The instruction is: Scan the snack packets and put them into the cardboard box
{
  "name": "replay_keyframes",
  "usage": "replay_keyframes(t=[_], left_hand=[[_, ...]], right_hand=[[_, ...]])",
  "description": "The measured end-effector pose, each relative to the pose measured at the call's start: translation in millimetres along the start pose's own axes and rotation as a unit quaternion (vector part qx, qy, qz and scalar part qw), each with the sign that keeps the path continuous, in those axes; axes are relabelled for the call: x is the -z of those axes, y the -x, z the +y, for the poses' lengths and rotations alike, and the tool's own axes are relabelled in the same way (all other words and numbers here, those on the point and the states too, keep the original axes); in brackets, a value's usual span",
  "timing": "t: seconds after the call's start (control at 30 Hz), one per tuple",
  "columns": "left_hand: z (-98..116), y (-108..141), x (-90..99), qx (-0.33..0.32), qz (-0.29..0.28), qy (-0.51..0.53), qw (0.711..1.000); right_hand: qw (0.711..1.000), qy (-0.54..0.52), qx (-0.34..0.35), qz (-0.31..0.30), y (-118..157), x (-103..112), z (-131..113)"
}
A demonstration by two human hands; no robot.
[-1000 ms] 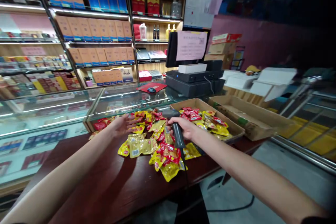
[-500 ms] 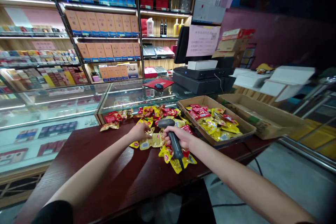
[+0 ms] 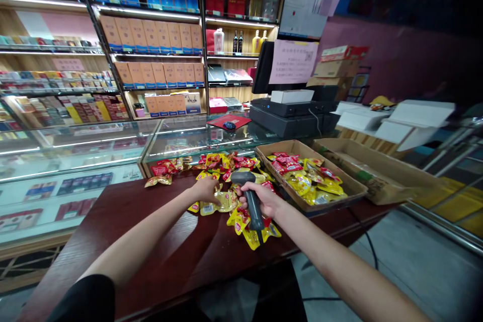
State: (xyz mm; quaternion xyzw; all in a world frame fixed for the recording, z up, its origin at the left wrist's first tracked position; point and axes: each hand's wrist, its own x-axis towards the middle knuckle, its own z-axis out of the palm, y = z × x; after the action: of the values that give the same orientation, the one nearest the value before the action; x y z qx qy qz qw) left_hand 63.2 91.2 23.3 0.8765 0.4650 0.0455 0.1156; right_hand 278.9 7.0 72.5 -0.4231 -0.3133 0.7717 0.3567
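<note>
My right hand is wrapped round the handle of a dark grey handheld scanner, whose head points away from me over the snack packets. My left hand is over the pile, fingers bent downward beside a clear and yellow packet; its fingertips are partly hidden, so what they grip is unclear. Red and yellow packets lie around and under both hands on the dark red wooden table. An open cardboard tray holding more packets stands to the right of my right hand.
A second cardboard box stands right of the tray. Behind the table are a glass counter, a red mat with a mouse, and a monitor on a black base. A cable hangs at the right table edge.
My left hand has shifted slightly right over the clear and yellow packet. The scanner in my right hand has moved a little right, and the camera view has shifted slightly.
</note>
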Motion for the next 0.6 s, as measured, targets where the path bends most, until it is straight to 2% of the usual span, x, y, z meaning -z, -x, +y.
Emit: replay_keyframes(t=[0.13, 0.27, 0.37, 0.47, 0.53, 0.6], left_hand=[[2, -1, -1.7, 0.008, -0.011, 0.021, 1.000], [6, -3, -0.6, 0.017, -0.018, 0.031, 0.999], [11, -5, 5.3, 0.029, -0.055, 0.033, 0.998], [10, -6, 15.2, 0.070, -0.096, 0.045, 0.992], [3, -6, 22.1, 0.104, -0.111, 0.075, 0.986], [-10, -4, 27.8, 0.136, -0.105, 0.154, 0.973]], right_hand=[[0.999, -0.049, -0.019, -0.006, 1, 3, 4], [0.998, -0.065, -0.010, -0.004, -1, 9, 10], [0.998, -0.045, 0.029, 0.018, -3, 9, 15], [0.995, -0.027, 0.084, 0.036, -5, 1, 16], [0.992, -0.012, 0.115, 0.044, -5, -9, 16], [0.989, 0.025, 0.137, 0.053, -6, -20, 17]])
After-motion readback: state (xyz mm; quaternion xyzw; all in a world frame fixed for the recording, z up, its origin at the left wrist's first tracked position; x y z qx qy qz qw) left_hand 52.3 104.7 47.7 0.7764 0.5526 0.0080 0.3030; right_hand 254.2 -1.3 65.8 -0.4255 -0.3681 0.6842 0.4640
